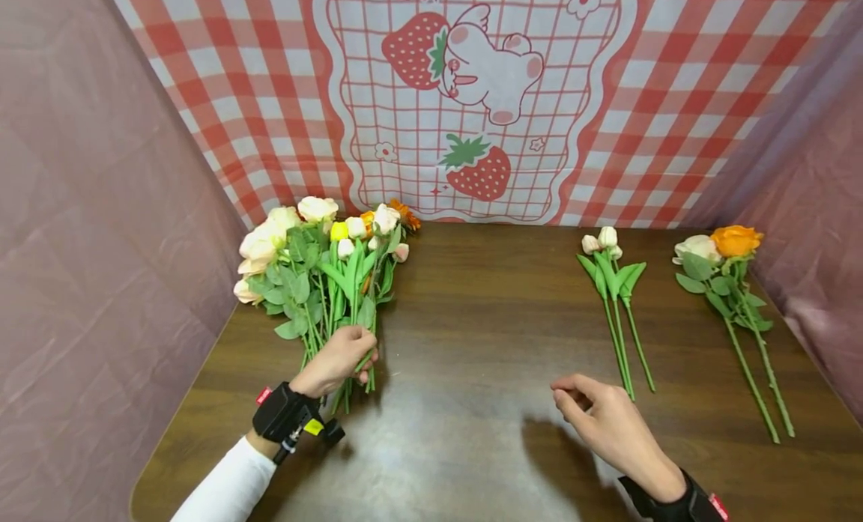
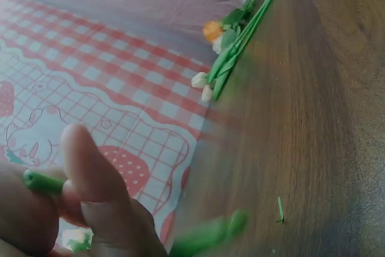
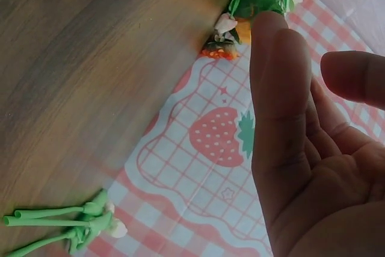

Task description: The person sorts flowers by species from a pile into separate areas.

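At the left of the table, my left hand (image 1: 344, 357) grips a green flower stem (image 2: 43, 182) low down, within a bunch of artificial flowers (image 1: 297, 275). The stem's cut end pokes out beside the thumb in the left wrist view. White and cream blooms, yellow and orange ones and white tulips top the bunch; which bloom the gripped stem carries is hidden among the leaves. My right hand (image 1: 610, 425) hovers above the table at the right, fingers loosely bent, holding nothing. Nearest to it lie white tulips (image 1: 610, 271) with long green stems.
A white rose (image 1: 697, 249) and an orange rose (image 1: 738, 241) lie at the far right of the wooden table (image 1: 465, 342). A red checked cloth (image 1: 263, 80) with strawberries hangs behind. A small green scrap (image 2: 280, 209) lies on the wood.
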`<state>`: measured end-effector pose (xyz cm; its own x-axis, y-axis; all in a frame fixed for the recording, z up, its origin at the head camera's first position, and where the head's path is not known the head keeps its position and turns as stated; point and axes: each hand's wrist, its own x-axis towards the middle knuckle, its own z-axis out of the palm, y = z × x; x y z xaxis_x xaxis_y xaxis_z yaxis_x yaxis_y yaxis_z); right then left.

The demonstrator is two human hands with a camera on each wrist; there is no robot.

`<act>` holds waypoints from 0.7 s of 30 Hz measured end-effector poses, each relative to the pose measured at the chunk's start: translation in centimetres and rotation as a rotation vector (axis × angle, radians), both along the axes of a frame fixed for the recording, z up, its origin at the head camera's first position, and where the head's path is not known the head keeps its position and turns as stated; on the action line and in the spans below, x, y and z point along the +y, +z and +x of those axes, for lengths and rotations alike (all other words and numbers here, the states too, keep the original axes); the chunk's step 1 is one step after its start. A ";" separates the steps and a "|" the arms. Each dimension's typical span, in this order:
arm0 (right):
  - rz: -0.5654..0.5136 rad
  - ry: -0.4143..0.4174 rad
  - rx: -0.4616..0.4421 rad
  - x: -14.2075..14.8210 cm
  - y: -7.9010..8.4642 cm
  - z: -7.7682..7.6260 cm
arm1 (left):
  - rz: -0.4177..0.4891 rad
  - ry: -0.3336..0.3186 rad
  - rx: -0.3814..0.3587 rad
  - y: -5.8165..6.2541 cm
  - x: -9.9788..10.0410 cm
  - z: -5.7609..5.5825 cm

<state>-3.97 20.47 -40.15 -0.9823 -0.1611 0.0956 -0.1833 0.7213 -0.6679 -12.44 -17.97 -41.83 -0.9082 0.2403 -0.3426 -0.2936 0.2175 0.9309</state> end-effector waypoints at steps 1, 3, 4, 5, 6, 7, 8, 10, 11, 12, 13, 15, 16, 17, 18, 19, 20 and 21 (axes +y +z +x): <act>-0.001 0.000 -0.003 0.0 0.0 0.0 | 0.007 0.005 0.005 0.1 -0.1 0.0; -0.002 0.002 -0.004 0.0 0.0 0.1 | 0.021 0.017 0.011 0.2 -0.3 0.1; -0.002 0.004 0.001 0.0 -0.1 0.1 | 0.025 0.023 0.013 0.2 -0.4 0.2; -0.001 0.007 0.009 0.0 -0.2 0.1 | 0.030 0.028 0.013 0.3 -0.4 0.2; -0.001 0.010 0.019 -0.1 -0.2 0.1 | 0.033 0.033 0.012 0.3 -0.4 0.2; -0.001 0.014 0.030 -0.1 -0.3 0.1 | 0.035 0.034 0.015 0.3 -0.5 0.2; -0.002 0.018 0.041 -0.1 -0.4 0.2 | 0.037 0.036 0.015 0.3 -0.5 0.3; -0.004 0.024 0.060 -0.2 -0.5 0.2 | 0.025 0.025 0.028 0.3 -0.5 0.3; -0.004 0.026 0.067 -0.2 -0.6 0.2 | 0.018 0.019 0.038 0.3 -0.6 0.3; -0.004 0.027 0.072 -0.2 -0.6 0.2 | 0.010 0.013 0.049 0.3 -0.6 0.3; -0.004 0.028 0.071 -0.2 -0.6 0.2 | 0.008 0.009 0.059 0.3 -0.7 0.4; -0.003 0.029 0.066 -0.2 -0.6 0.2 | 0.012 0.000 0.082 0.3 -0.8 0.4; -0.003 0.031 0.061 -0.2 -0.5 0.2 | 0.024 -0.004 0.090 0.4 -0.8 0.4; -0.003 0.032 0.056 -0.2 -0.5 0.2 | 0.041 -0.008 0.097 0.4 -0.9 0.5; -0.003 0.033 0.049 -0.2 -0.5 0.2 | 0.060 -0.013 0.103 0.5 -0.9 0.5; -0.004 0.034 0.043 -0.2 -0.5 0.2 | 0.082 -0.016 0.106 0.5 -0.9 0.5; -0.002 0.037 0.042 -0.2 -0.5 0.2 | 0.098 -0.020 0.112 0.6 -1.0 0.5; -0.004 0.039 0.037 -0.2 -0.5 0.2 | 0.115 -0.023 0.113 0.6 -1.0 0.6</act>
<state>-3.72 20.29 -40.61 -0.9711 -0.1983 0.1328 -0.2358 0.7108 -0.6627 -11.87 -18.92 -41.21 -0.9332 0.2932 -0.2077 -0.1818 0.1133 0.9768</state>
